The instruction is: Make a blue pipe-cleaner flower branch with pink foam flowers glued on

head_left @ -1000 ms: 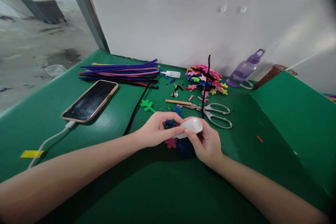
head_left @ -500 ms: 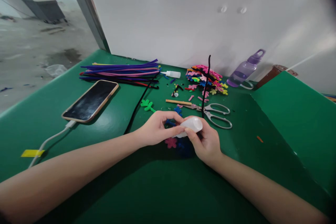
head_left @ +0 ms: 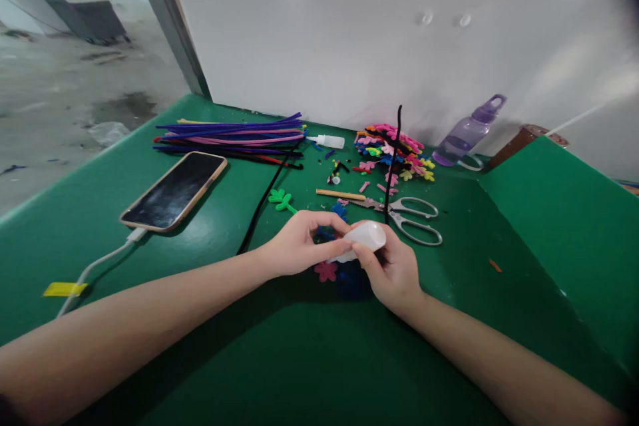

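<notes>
My right hand [head_left: 397, 273] is closed around a small white glue bottle [head_left: 368, 235], its rounded base tilted up toward me. Fingers of my left hand [head_left: 299, 246] are closed at the bottle's other end, where the nozzle is hidden. A black pipe cleaner [head_left: 393, 160] rises from behind my right hand. Another black pipe cleaner [head_left: 264, 200] runs behind my left wrist. Below the hands, a pink pipe-cleaner flower [head_left: 326, 271] lies beside a dark blue piece. More blue pipe cleaner [head_left: 339, 211] shows just beyond my fingers, and a green pipe-cleaner leaf shape [head_left: 280, 199] lies left of them.
Scissors [head_left: 414, 213] and a thin wooden stick [head_left: 340, 194] lie beyond my hands. Behind are a pipe-cleaner bundle [head_left: 229, 136], another small white bottle [head_left: 331, 141], a flower pile [head_left: 389, 146] and a purple water bottle [head_left: 464, 136]. A plugged-in phone [head_left: 174, 191] lies left; a green panel [head_left: 564, 226] stands right.
The view has shifted very slightly. Both hands stay in place on the white bottle; nothing else has visibly moved.
</notes>
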`<state>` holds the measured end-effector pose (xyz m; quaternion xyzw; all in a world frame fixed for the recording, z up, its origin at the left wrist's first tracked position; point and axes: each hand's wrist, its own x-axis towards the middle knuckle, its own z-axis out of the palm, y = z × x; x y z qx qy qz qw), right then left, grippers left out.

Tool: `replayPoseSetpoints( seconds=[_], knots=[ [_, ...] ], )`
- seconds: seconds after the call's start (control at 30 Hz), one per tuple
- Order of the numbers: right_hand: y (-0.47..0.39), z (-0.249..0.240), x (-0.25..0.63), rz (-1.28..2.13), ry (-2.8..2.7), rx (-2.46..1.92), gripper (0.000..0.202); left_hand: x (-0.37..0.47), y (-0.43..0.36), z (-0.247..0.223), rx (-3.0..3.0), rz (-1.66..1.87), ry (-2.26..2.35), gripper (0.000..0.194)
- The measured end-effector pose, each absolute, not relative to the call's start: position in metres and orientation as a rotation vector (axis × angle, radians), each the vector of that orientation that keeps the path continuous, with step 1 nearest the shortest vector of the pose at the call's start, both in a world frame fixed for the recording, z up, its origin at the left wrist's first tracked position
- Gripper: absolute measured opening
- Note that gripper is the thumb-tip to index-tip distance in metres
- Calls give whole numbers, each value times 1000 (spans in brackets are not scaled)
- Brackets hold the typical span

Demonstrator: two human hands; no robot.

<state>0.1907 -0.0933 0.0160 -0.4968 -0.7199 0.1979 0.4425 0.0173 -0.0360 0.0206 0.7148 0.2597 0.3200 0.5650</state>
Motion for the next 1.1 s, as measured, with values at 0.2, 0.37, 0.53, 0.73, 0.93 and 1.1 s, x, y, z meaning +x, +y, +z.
replayPoseSetpoints(
  seconds=[0.2,0.37,0.53,0.73,0.93,1.1],
  knots=[
    [-94,15,192,460,-1799,-1227,20,17,-35,21,1677,761,589,21],
    [-94,14,192,440,-1807,-1213,21,18,-34,19,1685,765,570,21],
    [-93,13,193,420,-1822,-1193,21,17,-35,18,1704,763,577,21],
    [-94,13,194,428,-1817,-1189,22,17,-35,19,1736,789,572,20],
    [-93,13,192,438,-1769,-1228,24,19,-37,19,1754,814,588,20],
    [-94,13,192,453,-1771,-1226,25,18,-38,18,1737,782,632,24]
  ],
)
